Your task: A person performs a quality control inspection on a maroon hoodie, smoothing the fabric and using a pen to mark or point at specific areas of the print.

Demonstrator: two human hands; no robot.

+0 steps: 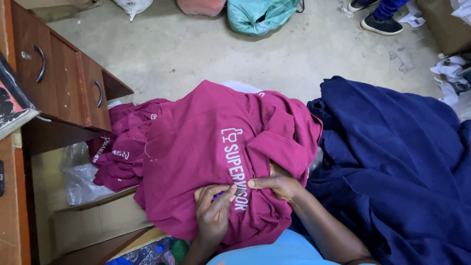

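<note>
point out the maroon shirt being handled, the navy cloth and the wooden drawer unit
maroon shirt (196, 142), head view, on its flat back panel
navy cloth (392, 162), head view, on the middle of the heap
wooden drawer unit (64, 83), head view, on a drawer front

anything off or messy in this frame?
Nothing damaged or spilled. Both hands, left hand and right hand, pinch the maroon shirt, which is bunched rather than flat. More maroon shirts lie heaped beside it, and scraps litter the floor.
</note>
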